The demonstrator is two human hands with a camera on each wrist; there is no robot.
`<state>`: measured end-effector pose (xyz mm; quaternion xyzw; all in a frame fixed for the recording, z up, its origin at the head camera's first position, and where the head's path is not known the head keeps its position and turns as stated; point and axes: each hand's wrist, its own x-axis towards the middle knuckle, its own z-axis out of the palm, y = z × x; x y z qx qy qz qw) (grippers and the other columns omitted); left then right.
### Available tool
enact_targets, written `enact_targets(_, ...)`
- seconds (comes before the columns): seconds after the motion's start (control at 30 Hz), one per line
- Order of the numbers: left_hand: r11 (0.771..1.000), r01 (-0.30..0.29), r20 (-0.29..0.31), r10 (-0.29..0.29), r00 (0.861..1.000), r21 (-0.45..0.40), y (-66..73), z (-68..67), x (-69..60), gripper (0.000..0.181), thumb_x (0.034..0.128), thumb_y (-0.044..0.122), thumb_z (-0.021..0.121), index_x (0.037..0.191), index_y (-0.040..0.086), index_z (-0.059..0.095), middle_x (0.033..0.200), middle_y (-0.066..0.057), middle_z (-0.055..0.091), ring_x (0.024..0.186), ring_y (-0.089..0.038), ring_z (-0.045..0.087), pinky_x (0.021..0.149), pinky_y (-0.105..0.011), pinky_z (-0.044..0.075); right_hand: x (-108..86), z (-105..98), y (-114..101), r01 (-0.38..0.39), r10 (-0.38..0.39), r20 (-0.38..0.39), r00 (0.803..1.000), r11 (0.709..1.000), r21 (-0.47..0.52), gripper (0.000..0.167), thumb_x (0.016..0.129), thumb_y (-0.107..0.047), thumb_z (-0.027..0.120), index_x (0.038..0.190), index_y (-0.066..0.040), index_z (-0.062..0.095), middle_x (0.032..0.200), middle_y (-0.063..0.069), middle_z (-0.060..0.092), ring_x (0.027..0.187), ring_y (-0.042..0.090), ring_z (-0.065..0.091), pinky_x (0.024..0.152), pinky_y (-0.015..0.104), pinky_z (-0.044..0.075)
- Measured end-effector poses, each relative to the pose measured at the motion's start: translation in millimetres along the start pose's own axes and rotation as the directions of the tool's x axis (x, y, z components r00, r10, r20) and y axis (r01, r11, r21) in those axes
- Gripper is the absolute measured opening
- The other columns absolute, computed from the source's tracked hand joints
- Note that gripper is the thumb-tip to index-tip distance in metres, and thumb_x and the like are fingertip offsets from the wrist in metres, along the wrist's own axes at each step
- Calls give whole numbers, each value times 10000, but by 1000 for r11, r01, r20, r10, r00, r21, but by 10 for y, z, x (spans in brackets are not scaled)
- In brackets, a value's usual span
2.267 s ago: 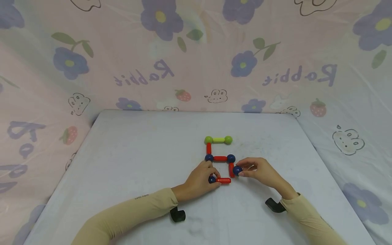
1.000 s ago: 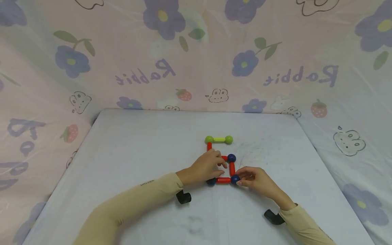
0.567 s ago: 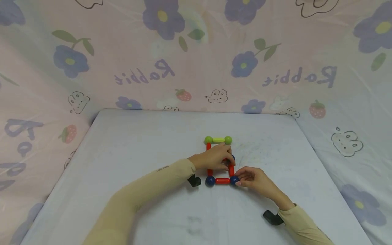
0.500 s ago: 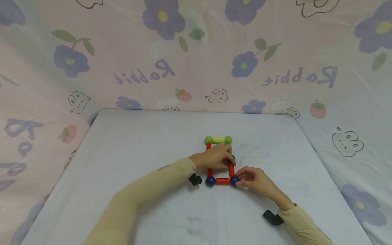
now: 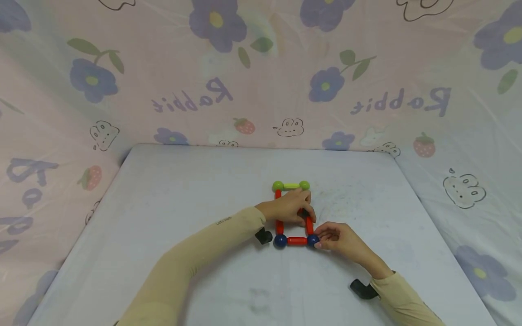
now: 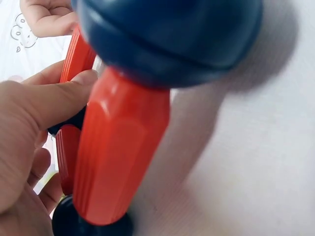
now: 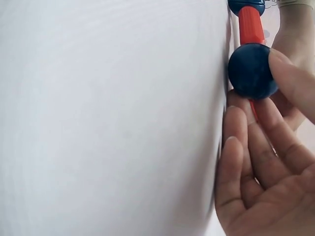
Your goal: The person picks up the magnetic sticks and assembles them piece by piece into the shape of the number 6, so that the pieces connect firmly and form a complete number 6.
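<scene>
Magnetic rods and balls lie joined on the white table. Red rods and blue balls form a square, with a blue ball (image 5: 280, 241) at its near left corner. My left hand (image 5: 290, 207) reaches over the square and pinches the right-hand red magnetic rod (image 5: 309, 226) at its far end; the thumb (image 6: 64, 101) crosses the dark blue ball there, largely hidden. My right hand (image 5: 344, 242) pinches the near right blue ball (image 7: 252, 71) between thumb and fingers. That ball touches the near red rod (image 5: 297, 241) and the right-hand rod.
Beyond the square, a light green rod (image 5: 291, 185) joins two green balls, linked by a red rod (image 5: 278, 194) at the left. Black wrist-worn pieces (image 5: 364, 290) hang under both sleeves. A patterned cloth (image 5: 261, 81) stands behind the table (image 5: 195, 181).
My right hand has brought the blue ball nearer the body, onto the near right corner. My left hand has left the near left ball and moved right and away to the right-hand rod.
</scene>
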<state>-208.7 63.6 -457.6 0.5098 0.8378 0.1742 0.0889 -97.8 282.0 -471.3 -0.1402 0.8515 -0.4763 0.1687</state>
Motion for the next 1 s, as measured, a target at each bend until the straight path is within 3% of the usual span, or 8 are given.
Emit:
enact_targets(0.33, 999, -26, -2, 26, 1000, -32, 0, -28, -7, 281, 810, 366, 807, 1086, 343, 756, 1033, 7, 492, 946, -135, 375, 769, -191, 261, 6, -15, 9, 12, -11, 5, 1000, 1000, -4, 305, 823, -182, 802, 1040, -14, 669, 961, 149, 693, 820, 59, 644, 726, 200, 555)
enact_targets(0.7, 998, 1, -12, -2, 1000, -69, -30, -18, -52, 309, 818, 359, 806, 1121, 344, 744, 1049, 14, 491, 962, -127, 385, 779, -185, 273, 35, -36, 7, 10, -10, 30, 999, 1000, -2, 295, 824, -161, 797, 1034, -4, 664, 941, 140, 694, 813, 65, 643, 710, 205, 554)
enact_targets(0.87, 983, 29, -38, -36, 999, -181, -89, -59, -182, 328, 845, 347, 784, 1165, 294, 732, 1106, -27, 565, 1010, -155, 474, 830, -176, 375, 61, -98, -3, 39, -38, 98, 994, 999, -8, 265, 855, -126, 760, 1055, 15, 657, 939, 126, 720, 830, 66, 667, 730, 209, 562)
enact_targets(1.0, 938, 82, -51, -105, 993, -336, -157, -163, -393, 330, 872, 325, 762, 1185, 227, 725, 1158, -54, 622, 1065, -203, 567, 901, -265, 505, 113, -220, -25, 54, -44, 160, 986, 997, -56, 261, 866, -138, 752, 1085, -19, 672, 993, 136, 737, 861, 62, 680, 771, 205, 557)
